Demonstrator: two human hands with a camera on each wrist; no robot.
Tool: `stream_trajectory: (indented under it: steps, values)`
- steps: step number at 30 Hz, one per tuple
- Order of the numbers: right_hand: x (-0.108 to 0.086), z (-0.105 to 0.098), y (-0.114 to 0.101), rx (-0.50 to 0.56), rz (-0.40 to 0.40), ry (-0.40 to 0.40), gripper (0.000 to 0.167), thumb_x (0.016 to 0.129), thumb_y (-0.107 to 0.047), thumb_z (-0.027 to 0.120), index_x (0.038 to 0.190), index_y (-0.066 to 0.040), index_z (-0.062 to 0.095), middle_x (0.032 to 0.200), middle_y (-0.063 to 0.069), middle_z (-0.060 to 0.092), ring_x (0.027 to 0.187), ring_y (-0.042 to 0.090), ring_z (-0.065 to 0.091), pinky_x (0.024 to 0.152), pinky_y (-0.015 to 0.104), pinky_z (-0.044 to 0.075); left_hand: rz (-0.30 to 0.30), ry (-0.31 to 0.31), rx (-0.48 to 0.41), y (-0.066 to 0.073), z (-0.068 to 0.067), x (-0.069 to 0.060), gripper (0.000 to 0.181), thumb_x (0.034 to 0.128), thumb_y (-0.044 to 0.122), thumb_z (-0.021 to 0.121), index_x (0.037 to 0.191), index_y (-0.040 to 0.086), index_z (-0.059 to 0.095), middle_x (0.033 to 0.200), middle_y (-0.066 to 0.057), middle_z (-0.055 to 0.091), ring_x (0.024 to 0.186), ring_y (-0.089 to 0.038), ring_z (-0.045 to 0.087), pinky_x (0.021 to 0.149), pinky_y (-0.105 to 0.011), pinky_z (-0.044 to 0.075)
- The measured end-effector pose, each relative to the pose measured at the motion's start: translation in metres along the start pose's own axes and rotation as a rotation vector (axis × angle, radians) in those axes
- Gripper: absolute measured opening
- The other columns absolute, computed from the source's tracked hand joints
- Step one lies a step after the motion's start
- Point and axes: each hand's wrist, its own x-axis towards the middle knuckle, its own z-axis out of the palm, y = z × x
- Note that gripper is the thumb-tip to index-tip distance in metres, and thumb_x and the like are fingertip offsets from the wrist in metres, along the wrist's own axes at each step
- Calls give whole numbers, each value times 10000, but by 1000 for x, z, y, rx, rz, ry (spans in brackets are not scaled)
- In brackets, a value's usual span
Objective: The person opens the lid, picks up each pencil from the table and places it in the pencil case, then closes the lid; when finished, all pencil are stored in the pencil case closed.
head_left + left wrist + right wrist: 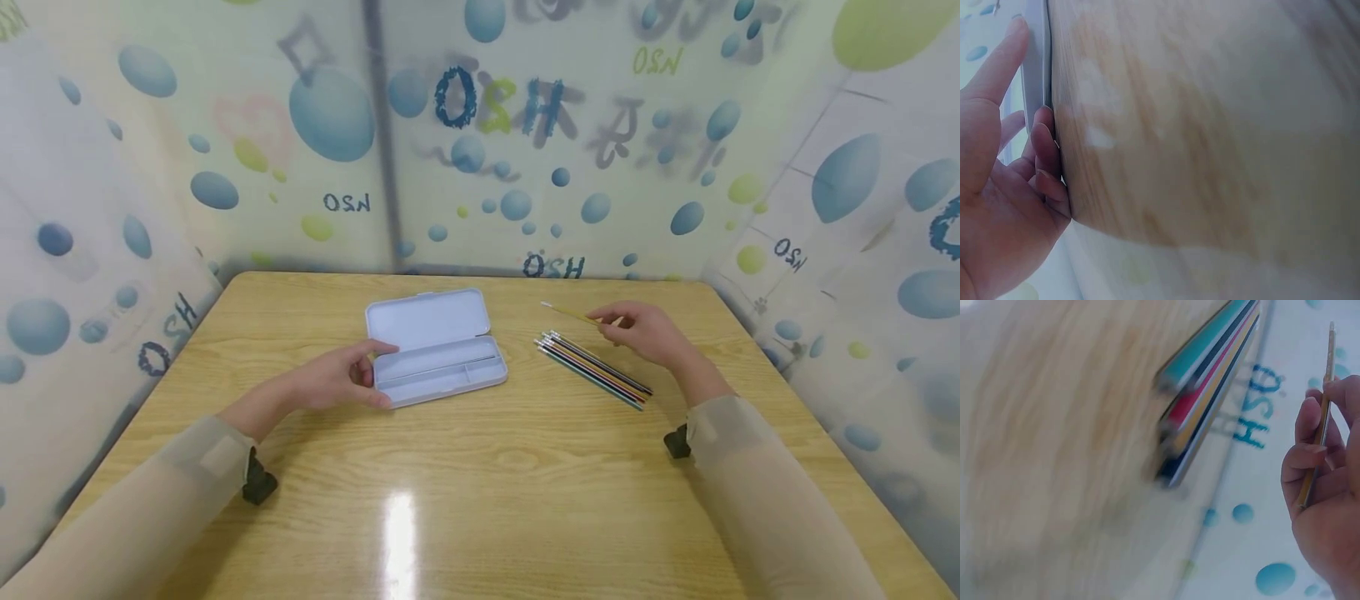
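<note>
A pale blue pencil case (442, 379) lies open on the table, its lid (429, 321) folded back. Inside are a long divider and a small compartment; no pencils show in it. My left hand (341, 377) holds the case by its left end, thumb at the front corner and index finger at the back. In the left wrist view the case's edge (1036, 69) runs beside the thumb. My right hand (637, 331) pinches a yellow pencil (567, 312), its white-tipped end pointing left. Just below it, a bundle of several coloured pencils (592, 369) lies slanted on the table.
The wooden table (480, 483) has its far edge against a wall covering (480, 167) printed with blue and green drops and letters. Similar coverings stand along both sides. Dark devices are strapped at both wrists.
</note>
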Motion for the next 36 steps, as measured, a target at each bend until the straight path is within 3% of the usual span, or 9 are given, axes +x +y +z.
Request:
stream_trajectory:
  steps: [6, 13, 25, 36]
  values:
    - [8, 11, -23, 15, -35, -44, 312, 1116, -275, 670, 1403, -194, 761, 1277, 127, 743, 959, 337, 722, 771, 372, 560, -4, -4, -5, 0, 0, 1, 915, 913, 348, 927, 1652, 111, 443, 1069, -94, 616, 942, -210, 569, 819, -271, 497]
    - [19, 26, -48, 15, -76, -83, 261, 1095, -277, 703, 1336, -239, 796, 1225, 51, 761, 957, 228, 656, 833, 388, 552, 3, -18, -13, 0, 0, 2, 917, 917, 342, 923, 1652, 99, 432, 1066, -96, 606, 946, -218, 551, 820, -274, 484]
    - [43, 59, -88, 51, -162, -212, 247, 1089, -203, 696, 1308, -243, 802, 1292, 46, 784, 975, 208, 687, 842, 392, 580, -6, -17, -18, 1, 0, 1, 919, 922, 332, 920, 1655, 90, 420, 1064, -99, 589, 955, -222, 538, 828, -272, 472]
    - [65, 94, -120, 30, -260, -295, 218, 1058, -153, 731, 1241, -183, 845, 1221, 22, 797, 1086, 203, 695, 937, 350, 567, 2, -8, -12, -1, 0, 0, 913, 923, 336, 919, 1653, 101, 422, 1063, -96, 589, 959, -217, 537, 837, -277, 473]
